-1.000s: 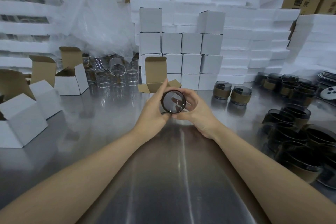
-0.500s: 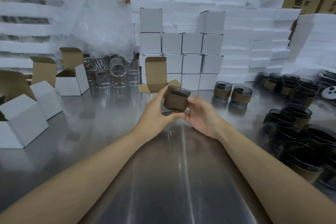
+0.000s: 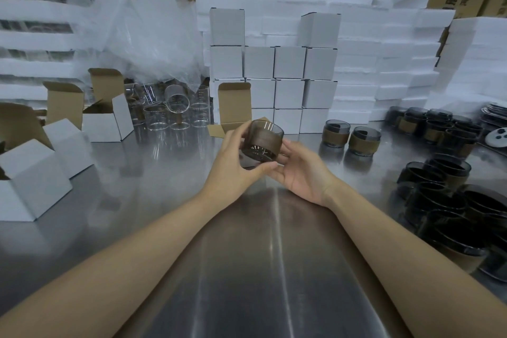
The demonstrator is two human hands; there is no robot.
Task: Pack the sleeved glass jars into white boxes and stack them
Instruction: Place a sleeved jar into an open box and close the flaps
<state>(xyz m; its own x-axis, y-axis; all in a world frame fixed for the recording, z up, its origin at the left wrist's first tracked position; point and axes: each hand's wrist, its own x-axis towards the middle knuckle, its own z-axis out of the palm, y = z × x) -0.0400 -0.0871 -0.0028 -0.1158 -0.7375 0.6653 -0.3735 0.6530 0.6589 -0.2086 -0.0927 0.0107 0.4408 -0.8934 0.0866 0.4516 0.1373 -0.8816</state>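
A dark glass jar with a brown sleeve (image 3: 264,141) is held upright above the steel table, at the centre of the head view. My left hand (image 3: 238,162) grips its left side with thumb and fingers. My right hand (image 3: 300,170) cups it from below and the right, fingers fairly straight. Just behind the jar stands an open white box (image 3: 234,107) with its brown flap raised. A stack of closed white boxes (image 3: 288,77) rises behind that.
Two sleeved jars (image 3: 351,136) stand to the right, with many more dark jars (image 3: 444,200) at the far right. Open white boxes (image 3: 30,173) sit at the left. Clear glass jars (image 3: 175,112) and plastic wrap lie behind. Foam slabs (image 3: 384,63) line the back.
The jar turned from facing its mouth toward me to standing upright. Both hands shifted slightly right with it, and my right hand slid under the jar.
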